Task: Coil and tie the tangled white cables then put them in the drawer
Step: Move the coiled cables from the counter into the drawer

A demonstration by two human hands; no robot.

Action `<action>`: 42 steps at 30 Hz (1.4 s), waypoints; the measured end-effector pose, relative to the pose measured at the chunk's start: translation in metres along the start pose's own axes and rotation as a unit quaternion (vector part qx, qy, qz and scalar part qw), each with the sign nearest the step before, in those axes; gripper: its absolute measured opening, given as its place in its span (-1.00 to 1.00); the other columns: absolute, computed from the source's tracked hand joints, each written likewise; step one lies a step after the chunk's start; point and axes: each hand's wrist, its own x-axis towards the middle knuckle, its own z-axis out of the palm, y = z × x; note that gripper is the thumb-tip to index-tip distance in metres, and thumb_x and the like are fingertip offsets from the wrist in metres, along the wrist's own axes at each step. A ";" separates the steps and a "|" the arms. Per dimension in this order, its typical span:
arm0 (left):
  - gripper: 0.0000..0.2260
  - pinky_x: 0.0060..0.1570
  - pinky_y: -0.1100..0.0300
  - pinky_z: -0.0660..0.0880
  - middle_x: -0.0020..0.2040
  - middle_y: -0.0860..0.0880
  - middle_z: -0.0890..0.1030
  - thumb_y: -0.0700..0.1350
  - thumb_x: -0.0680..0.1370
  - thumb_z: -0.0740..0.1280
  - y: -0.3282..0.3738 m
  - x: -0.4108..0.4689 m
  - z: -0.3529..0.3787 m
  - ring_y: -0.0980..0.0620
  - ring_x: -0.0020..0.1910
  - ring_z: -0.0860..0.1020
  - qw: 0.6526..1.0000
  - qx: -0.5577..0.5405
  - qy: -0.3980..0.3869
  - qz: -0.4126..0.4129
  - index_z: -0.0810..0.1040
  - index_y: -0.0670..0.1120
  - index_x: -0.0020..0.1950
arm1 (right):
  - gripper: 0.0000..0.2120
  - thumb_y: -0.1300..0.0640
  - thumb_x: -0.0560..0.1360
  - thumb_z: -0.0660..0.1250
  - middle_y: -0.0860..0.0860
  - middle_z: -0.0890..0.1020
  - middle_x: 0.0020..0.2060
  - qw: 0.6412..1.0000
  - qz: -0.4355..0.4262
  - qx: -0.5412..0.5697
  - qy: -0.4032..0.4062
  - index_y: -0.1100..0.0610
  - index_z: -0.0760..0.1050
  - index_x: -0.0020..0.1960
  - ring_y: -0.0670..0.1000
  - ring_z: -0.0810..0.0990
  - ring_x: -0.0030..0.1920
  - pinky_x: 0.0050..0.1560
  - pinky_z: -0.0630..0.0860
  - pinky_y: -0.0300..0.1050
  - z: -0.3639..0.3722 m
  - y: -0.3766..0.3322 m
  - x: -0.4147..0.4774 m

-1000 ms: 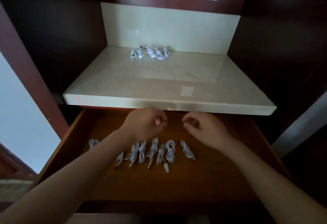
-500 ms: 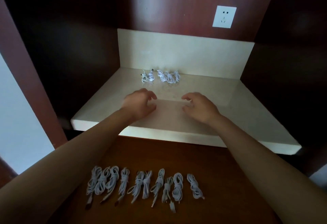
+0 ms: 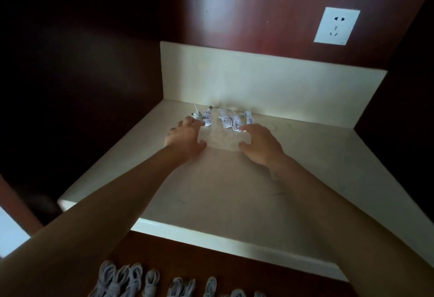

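Cable bundles (image 3: pixel 229 120), white and small, lie in a row along the back edge of the worktop (image 3: pixel 234 191), just below the backsplash (image 3: pixel 258 80). Left hand (image 3: pixel 185 138) and right hand (image 3: pixel 260 144) reach over the worktop, fingers loosely spread and holding nothing, fingertips at the bundles' near side. Coiled cables (image 3: pixel 131 280) line the drawer (image 3: pixel 187 261) below the front edge.

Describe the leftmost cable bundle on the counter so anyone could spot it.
On the pale stone counter, white cable bundles line the backsplash. The leftmost bundle sits beyond the fingertips of the left hand, smallest, with a white plug poking up.
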 end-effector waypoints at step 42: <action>-0.90 -0.17 0.16 0.33 -0.15 0.12 0.46 -0.06 0.50 0.31 0.016 -0.040 0.010 0.03 -0.20 0.44 0.946 -0.222 0.217 -0.091 0.38 0.02 -0.13 | -0.80 0.10 0.40 0.44 -0.10 0.55 -0.25 0.964 -0.023 0.180 0.195 -0.01 0.43 -0.28 -0.04 0.53 -0.21 -0.21 0.42 -0.14 0.042 -0.027 -0.018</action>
